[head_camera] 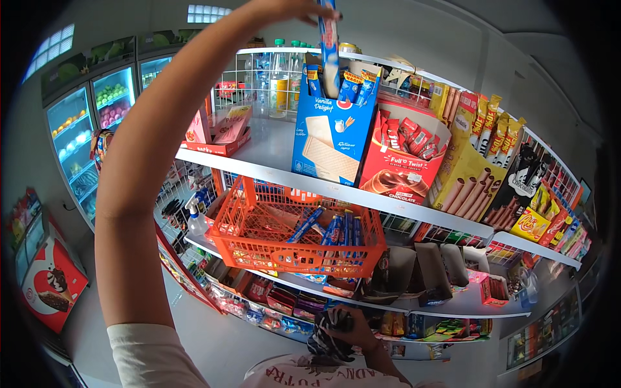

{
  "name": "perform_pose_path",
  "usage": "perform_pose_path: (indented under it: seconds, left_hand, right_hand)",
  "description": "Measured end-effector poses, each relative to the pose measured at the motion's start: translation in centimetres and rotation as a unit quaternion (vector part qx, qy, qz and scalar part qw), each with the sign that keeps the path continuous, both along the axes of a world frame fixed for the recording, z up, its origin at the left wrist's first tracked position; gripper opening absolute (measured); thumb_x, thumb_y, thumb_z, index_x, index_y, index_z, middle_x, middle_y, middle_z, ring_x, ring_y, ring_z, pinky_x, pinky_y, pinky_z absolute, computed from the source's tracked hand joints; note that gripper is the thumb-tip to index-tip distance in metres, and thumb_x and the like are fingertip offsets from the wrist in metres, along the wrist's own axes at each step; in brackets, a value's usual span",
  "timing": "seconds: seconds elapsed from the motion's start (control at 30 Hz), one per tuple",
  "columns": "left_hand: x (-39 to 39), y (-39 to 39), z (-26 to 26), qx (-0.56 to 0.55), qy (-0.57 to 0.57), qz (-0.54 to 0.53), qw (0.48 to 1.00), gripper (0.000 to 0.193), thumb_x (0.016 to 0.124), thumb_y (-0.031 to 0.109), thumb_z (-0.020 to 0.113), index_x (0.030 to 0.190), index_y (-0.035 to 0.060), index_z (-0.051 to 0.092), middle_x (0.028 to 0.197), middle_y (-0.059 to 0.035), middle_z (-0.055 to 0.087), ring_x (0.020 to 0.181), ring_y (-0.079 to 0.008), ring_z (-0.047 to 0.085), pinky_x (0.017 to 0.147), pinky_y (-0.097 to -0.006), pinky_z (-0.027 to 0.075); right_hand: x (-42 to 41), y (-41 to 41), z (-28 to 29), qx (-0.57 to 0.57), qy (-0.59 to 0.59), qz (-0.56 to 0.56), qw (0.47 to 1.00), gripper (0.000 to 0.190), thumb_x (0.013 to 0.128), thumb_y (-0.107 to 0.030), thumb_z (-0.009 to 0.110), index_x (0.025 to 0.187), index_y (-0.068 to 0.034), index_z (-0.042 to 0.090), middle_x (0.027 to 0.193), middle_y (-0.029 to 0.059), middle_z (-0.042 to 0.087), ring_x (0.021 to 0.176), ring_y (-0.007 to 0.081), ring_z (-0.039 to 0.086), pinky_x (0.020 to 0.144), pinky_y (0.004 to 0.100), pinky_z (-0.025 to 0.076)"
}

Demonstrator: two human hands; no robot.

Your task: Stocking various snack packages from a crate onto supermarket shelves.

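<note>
My left hand, partly cut off by the top edge of the head view, grips a long blue wafer packet. The packet stands upright with its lower end inside the open top of a blue wafer display box. Several other blue packets stand in that box. Low in front of my body, my right hand holds a bunched black-and-white patterned cloth. Below the blue box, an orange plastic shopping basket rests on a lower shelf, with several blue snack packets inside.
Right of the blue box stand a red wafer-roll box and a yellow one. Pink boxes in a red tray lie to the left. A spray bottle stands beside the basket. Opened cartons line the lower shelf. Lit fridges are far left.
</note>
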State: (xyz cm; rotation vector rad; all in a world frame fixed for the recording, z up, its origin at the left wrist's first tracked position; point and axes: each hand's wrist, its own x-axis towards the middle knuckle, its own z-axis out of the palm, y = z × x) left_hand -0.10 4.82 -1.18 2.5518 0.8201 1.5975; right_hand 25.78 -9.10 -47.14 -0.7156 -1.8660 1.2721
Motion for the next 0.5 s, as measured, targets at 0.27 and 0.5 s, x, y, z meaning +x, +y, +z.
perform_pose_path:
  seconds: [0.27, 0.5]
  left_hand:
    - [-0.3, 1.6, -3.4, 0.083, 0.264, 0.107, 0.955, 0.028, 0.077, 0.017, 0.063, 0.104, 0.0079, 0.059, 0.093, -0.0107, 0.062, 0.083, -0.0184, 0.060, 0.069, -0.0301, 0.050]
    - [-0.5, 1.3, -3.5, 0.018, 0.370, 0.128, 0.920, 0.016, 0.078, 0.010, 0.060, 0.092, 0.0074, 0.066, 0.088, -0.0089, 0.064, 0.081, -0.0192, 0.062, 0.071, -0.0289, 0.050]
  right_hand:
    - [-0.3, -0.5, 0.2, 0.009, -0.001, -0.002, 1.000, 0.033, 0.061, -0.008, 0.075, 0.086, -0.003, 0.054, 0.080, 0.0031, 0.054, 0.076, 0.0095, 0.050, 0.072, 0.0249, 0.041]
    - [0.1, -0.3, 0.3, -0.003, -0.012, -0.018, 1.000, 0.038, 0.060, -0.010, 0.076, 0.091, -0.003, 0.054, 0.087, 0.0054, 0.058, 0.083, 0.0116, 0.053, 0.078, 0.0272, 0.042]
